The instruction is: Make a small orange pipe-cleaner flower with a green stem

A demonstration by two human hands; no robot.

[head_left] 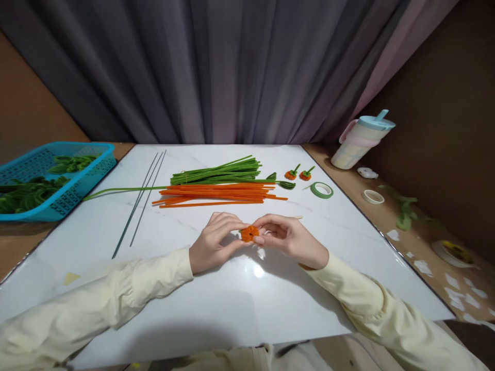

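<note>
My left hand (214, 239) and my right hand (288, 238) meet over the middle of the white board (240, 299). Between their fingertips sits a small orange coil of pipe cleaner (249, 233), pinched from both sides. Both hands have their fingers curled in around it. Just beyond them lies a bundle of orange pipe cleaners (218, 195), and behind that a bundle of green pipe cleaners (218, 172). Two finished small orange pieces with green stems (298, 173) lie at the far right of the bundles.
A roll of green tape (322, 189) lies right of the bundles. Thin dark wires (141, 203) run diagonally on the left. A blue basket (54, 178) of green leaves stands at the far left. A lidded cup (361, 139), a white tape roll (373, 197) and paper scraps sit on the right.
</note>
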